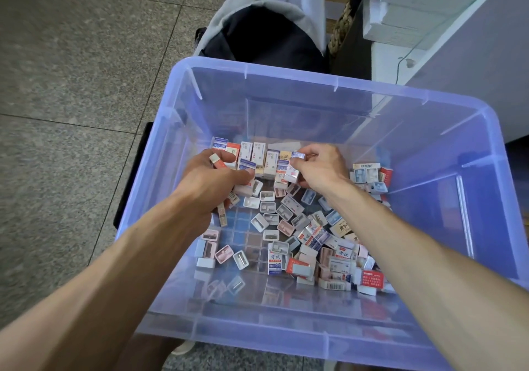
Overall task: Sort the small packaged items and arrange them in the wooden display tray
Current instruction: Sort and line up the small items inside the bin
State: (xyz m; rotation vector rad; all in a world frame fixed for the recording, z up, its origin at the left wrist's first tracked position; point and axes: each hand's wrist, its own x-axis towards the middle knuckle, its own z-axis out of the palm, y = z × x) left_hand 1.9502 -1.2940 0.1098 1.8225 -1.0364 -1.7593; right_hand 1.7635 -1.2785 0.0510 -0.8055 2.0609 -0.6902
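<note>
Left arm: my bare forearm runs in from 7 o'clock, up into the translucent blue bin [183, 130], wrist bent down.
Left hand [213, 183]: fingers curled round several small packs; a white eraser with a red-orange sleeve [218, 162] sits between thumb and forefinger, and a barcoded pack [222, 213] sticks out under the palm.
Right arm: my forearm comes in from 4 o'clock and crosses the loose heap.
Right hand [322, 167]: fingers pinch a small blue-and-white box [293, 168], tilted, held just above the row.
Standing row [259, 156]: packs set upright side by side against the far wall at 12 o'clock, directly between and touching both hands; blue, white and orange faces, print too small to read.
Loose heap [312, 244]: from the bin's centre out to 4 o'clock, lying every way; white, pink and blue sharpeners mixed with boxed erasers.
Writing: "考试" shows on a white-and-blue box [275, 260] near 6 o'clock and on another box [343, 253] at 5 o'clock; a barcode label [335, 284] faces up beside them; a red box [371, 278] carries white print I cannot read.
Bin floor: a chequered pattern shows through at the centre.
Surroundings: a dark bag with grey lining [257, 32] beyond the bin at 12 o'clock; speckled floor tiles [71, 84] at 9 o'clock.
Wooden tray: I cannot tell where it is.
</note>
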